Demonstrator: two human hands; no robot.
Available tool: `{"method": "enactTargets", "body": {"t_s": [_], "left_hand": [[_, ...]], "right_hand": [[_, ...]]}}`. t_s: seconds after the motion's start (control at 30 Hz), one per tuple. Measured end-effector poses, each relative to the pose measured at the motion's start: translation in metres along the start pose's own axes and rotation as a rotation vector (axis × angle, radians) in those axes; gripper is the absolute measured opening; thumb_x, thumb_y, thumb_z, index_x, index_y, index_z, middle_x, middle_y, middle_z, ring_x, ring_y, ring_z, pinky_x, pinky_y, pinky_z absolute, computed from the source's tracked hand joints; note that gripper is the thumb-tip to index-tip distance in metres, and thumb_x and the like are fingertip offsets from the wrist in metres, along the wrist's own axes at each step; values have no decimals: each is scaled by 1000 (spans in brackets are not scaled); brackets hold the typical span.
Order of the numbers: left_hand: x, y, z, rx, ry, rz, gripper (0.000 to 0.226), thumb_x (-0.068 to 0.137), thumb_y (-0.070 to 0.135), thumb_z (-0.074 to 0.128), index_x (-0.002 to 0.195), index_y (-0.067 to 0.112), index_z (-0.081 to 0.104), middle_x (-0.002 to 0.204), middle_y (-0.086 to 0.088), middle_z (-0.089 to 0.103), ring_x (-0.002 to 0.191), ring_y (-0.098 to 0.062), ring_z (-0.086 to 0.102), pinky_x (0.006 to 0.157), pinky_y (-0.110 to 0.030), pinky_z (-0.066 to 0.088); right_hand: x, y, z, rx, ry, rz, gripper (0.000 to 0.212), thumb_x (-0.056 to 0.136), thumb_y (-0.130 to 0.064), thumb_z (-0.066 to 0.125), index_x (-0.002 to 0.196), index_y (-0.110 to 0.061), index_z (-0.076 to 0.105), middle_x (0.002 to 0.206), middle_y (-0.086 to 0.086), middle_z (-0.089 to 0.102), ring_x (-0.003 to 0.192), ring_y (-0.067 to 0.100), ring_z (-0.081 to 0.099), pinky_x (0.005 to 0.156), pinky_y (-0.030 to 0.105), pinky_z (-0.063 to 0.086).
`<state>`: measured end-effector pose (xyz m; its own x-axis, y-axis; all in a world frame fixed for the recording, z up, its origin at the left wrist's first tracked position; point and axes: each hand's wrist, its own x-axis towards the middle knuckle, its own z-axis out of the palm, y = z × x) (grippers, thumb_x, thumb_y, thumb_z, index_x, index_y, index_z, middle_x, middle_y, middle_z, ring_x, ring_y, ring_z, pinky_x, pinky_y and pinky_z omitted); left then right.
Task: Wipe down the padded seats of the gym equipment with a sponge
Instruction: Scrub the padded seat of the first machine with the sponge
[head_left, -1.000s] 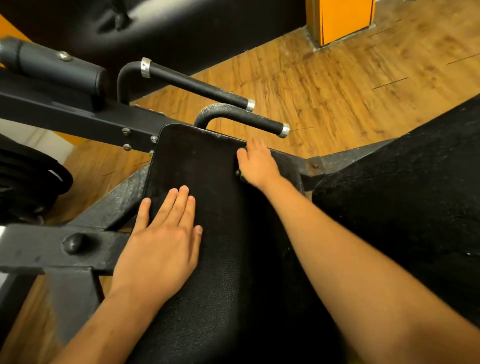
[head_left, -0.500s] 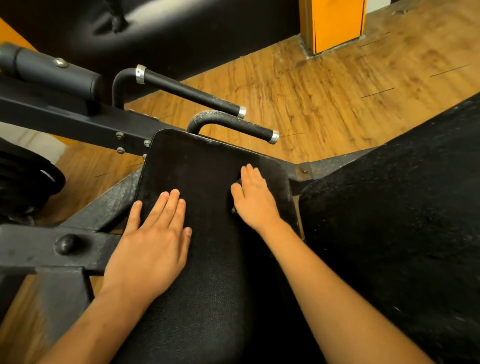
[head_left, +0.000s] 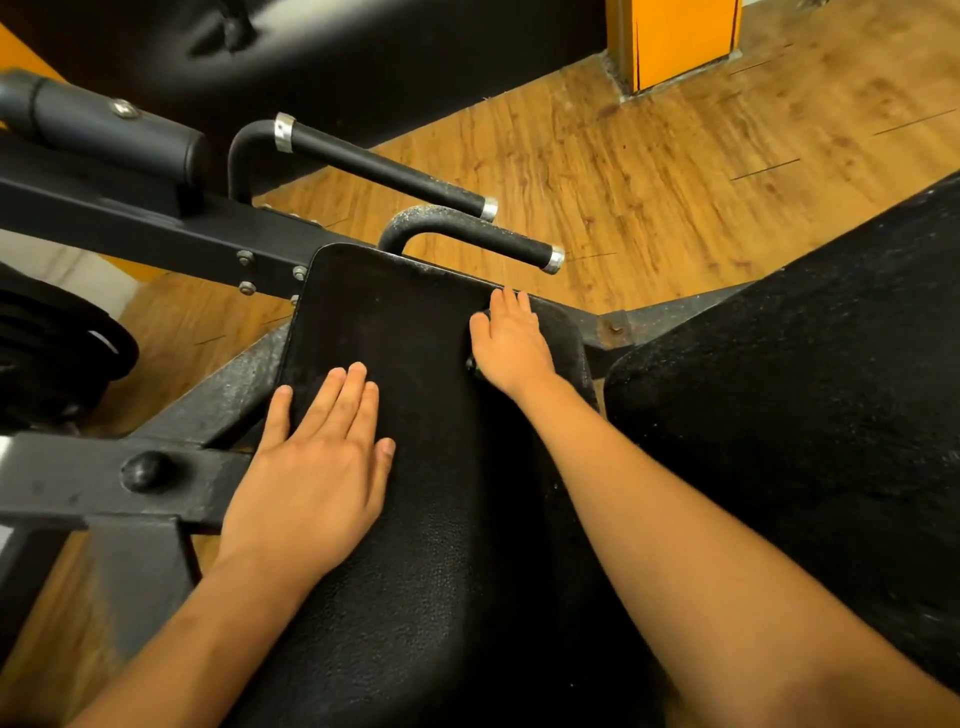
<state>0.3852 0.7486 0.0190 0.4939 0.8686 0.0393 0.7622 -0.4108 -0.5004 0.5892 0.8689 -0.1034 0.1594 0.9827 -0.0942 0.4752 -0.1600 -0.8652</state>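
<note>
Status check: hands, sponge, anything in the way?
Left hand flat on seat pad. Right hand pressing sponge near pad's far edge, sponge mostly hidden. Grab handle just beyond.

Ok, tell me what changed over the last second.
The right hand, pressing a mostly hidden dark green sponge, slid back towards the person, then out again to the far edge of the black padded seat. The left hand stayed flat on it.
</note>
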Motion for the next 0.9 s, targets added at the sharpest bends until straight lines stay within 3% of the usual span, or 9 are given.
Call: {"method": "enactTargets", "body": {"t_s": [0.27,0.5,0.73,0.9], "left_hand": [[1,1,0,3,-18,-11,62,100,41,33,146,3,49,156,-13,41,147,-25,37,116,-58,30],[1,2,-3,-10,-50,-38,64,100,43,29,148,5,47,159,-11,39,148,-24,35,117,-58,27],[1,4,-5,-21,-56,-46,64,100,43,28,148,6,48,158,-10,40,148,-23,36,117,-57,27],[2,4,-5,-19,-67,-47,64,100,43,28,149,6,46,159,-10,39,149,-22,34,118,-57,26]], "right_hand": [[-23,1,0,10,17,-6,56,109,-32,29,157,-4,26,169,12,16,157,26,1,128,46,10],[-104,1,8,26,-16,-32,61,110,-34,29,162,-10,7,171,4,0,157,18,-8,127,34,-4],[-104,3,12,55,8,-31,61,110,-34,28,162,-9,9,171,5,2,157,19,-9,126,34,-4],[-73,1,8,54,22,-32,58,109,-32,28,160,-5,20,170,10,9,157,25,-4,128,43,3]]}}
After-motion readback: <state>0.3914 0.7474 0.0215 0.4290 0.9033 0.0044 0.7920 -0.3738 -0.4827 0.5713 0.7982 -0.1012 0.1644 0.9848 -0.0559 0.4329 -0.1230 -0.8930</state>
